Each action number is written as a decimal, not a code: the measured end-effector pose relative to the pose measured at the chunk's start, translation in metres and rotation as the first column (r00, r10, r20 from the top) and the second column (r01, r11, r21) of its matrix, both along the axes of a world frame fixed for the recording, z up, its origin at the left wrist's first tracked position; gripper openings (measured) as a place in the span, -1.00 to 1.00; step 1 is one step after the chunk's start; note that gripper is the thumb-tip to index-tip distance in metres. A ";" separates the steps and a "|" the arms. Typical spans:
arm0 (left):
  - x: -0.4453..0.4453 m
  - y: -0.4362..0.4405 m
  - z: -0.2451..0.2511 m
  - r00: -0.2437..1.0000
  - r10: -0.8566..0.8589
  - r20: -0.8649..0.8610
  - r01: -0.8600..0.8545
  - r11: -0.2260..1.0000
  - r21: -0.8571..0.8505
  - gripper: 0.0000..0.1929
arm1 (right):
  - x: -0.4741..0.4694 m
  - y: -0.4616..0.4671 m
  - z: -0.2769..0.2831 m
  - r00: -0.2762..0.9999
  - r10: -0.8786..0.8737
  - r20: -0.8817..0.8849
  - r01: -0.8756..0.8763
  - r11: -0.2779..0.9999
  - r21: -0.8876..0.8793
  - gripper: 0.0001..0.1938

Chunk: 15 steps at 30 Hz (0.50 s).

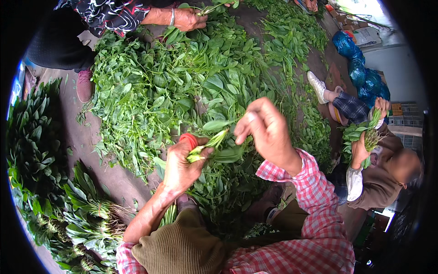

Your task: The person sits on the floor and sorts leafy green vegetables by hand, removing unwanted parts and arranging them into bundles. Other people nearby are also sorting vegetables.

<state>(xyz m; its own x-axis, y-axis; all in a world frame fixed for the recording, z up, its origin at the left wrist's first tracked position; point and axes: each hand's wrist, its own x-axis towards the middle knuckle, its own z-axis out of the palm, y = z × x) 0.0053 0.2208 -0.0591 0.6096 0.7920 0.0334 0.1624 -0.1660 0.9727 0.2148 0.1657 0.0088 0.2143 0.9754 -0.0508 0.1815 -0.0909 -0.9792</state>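
My left hand (184,161) is closed around a few leafy green stems (205,147), their pale cut or root ends pointing up to the right. Red bands (189,139) are looped on a finger of that hand. Just to the right, my right hand (265,128) is raised with bent fingers, slightly blurred, and nothing clear shows between them. Blurred leaves lie between the two hands. Below both hands spreads a large heap of loose leafy greens (154,92) on the floor.
Tied bundles of greens with roots (102,219) lie at lower left, beside a dark stack of leaves (34,144). A co-worker's hand (190,19) holds stems at the top. At right another person (373,178) grips a bunch, near blue plastic bags (357,68).
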 end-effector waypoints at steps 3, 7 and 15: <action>-0.010 0.002 -0.005 0.999 -0.035 0.027 0.044 0.872 -0.488 -0.79 | 0.004 0.000 -0.010 0.970 -0.041 0.241 0.067 0.993 -0.098 -0.91; -0.007 0.001 -0.012 0.980 -0.005 0.199 0.137 0.742 -0.657 -0.82 | -0.008 -0.005 -0.021 0.987 0.131 0.089 -0.131 0.991 -0.003 -0.78; -0.009 0.012 -0.007 0.976 0.117 0.182 -0.020 0.885 -0.465 -0.36 | -0.009 0.002 -0.017 0.987 0.134 0.084 -0.122 0.984 -0.128 -0.92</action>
